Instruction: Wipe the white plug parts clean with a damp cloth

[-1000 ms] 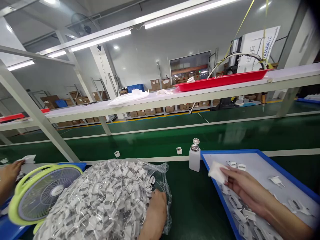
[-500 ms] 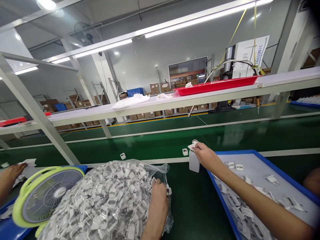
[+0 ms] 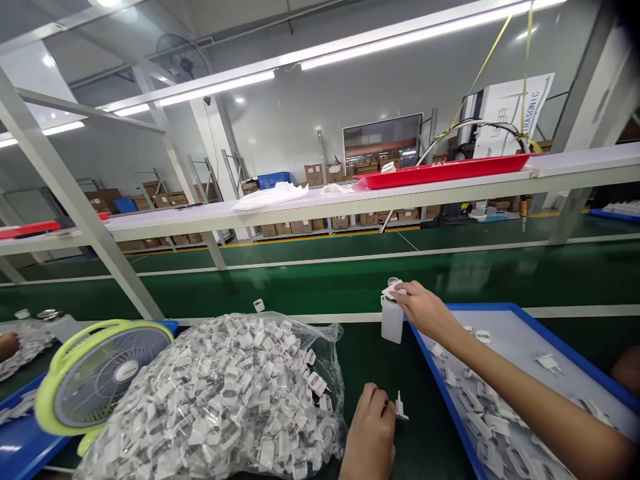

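My right hand (image 3: 420,305) pinches a small flat white piece (image 3: 391,291) at the top of a white bottle (image 3: 392,321) with a round shiny lid. My left hand (image 3: 371,423) is over the dark green work surface, between the bag and the blue-rimmed tray, its fingers curled closed. What it holds, if anything, is hidden. Touching or just beside its fingertips is a white plug part with pins (image 3: 401,407). Left of this hand a clear plastic bag (image 3: 333,353) bulges with many small white plastic housings (image 3: 225,393).
A blue-rimmed tray (image 3: 520,310) with white plug parts lies under my right forearm. A green fan (image 3: 113,373) stands left of the bag. One loose housing (image 3: 259,305) sits on the green belt (image 3: 310,290). A co-worker's hand (image 3: 9,347) shows at far left. Overhead runs a shelf with a red tray (image 3: 445,175).
My left hand has left the bag's right edge and moved right; a pinned plug part now shows beside it. My right hand stays at the bottle. The loose housing shifted slightly right.
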The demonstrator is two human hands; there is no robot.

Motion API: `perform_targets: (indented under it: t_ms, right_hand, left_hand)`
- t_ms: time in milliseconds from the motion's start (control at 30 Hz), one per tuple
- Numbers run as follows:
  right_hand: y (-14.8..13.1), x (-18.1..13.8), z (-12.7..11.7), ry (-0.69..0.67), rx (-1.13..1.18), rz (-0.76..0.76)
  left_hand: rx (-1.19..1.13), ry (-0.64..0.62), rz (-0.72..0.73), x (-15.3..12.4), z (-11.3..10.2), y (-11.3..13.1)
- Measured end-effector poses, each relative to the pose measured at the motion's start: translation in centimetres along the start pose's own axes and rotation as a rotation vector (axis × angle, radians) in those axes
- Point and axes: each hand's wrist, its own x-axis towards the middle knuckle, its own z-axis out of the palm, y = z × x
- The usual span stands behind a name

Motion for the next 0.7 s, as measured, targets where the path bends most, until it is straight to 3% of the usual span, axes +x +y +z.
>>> perform_targets:
  t_ms: [200,700]
  right_hand:
    - [-0.2,-0.2,-0.5,-0.01,-0.009,-0.004]
    - [0.1,-0.3,-0.4,-0.025,0.049,0.046]
  left_hand:
    - [0.049,0.044,0.026,-0.4,2.2,-0.2]
    - [0.087,0.037,0.055,-1.8,1.7,-2.1]
